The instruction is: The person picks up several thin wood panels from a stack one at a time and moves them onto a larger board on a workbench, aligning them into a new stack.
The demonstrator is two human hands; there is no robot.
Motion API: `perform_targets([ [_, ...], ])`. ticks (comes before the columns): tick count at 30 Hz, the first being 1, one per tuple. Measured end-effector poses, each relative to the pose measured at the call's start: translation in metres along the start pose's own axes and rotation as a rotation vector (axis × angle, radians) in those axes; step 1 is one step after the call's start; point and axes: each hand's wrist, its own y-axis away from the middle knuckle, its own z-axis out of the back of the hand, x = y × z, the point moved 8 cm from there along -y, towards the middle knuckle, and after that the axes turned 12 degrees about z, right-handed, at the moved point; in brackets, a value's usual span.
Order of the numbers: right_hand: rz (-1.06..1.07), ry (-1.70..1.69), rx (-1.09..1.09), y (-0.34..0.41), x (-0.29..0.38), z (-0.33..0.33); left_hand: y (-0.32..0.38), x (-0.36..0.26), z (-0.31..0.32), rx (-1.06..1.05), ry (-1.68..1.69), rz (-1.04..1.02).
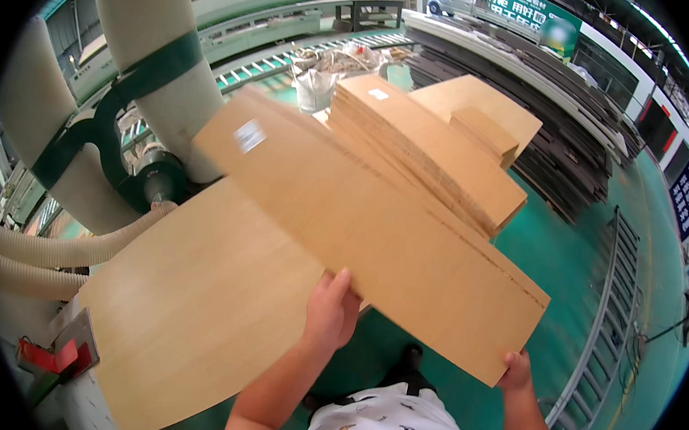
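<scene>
A long tan board with a white label, perhaps fiberboard or cardboard, spans the middle of the view, tilted down to the right. My left hand grips its near long edge, thumb on top. At the lower right corner, my right hand holds the short end. Beyond the board stands a stack of similar tan boards, the top one bearing a white label. Under the held board's left part lies a large pale wood-coloured sheet. The fingers beneath the held board are hidden.
White dust-collector bags and ribbed hoses are at the left, above a red metal part. A metal roller conveyor runs along the right. Dark panels are piled behind the tan stack, near a filled white sack.
</scene>
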Motion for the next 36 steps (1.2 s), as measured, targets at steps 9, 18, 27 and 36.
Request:
perform_targets([
  [9,0.111,-0.181,-0.061,-0.161,0.053,0.030,-0.250,0.020,-0.066,-0.296,-0.349,0.043],
  [18,-0.707,-0.106,0.363,-0.233,0.066,0.057,-0.345,-0.002,-0.049,-0.679,-1.094,-0.498],
  [27,-0.449,0.663,0.453,-0.348,0.208,0.232,-0.370,0.010,-0.024,-0.682,-1.243,-0.400],
  [36,0.164,1.293,0.122,-0.658,0.180,0.422,-0.406,0.022,-0.264,-0.590,-1.682,-0.613],
])
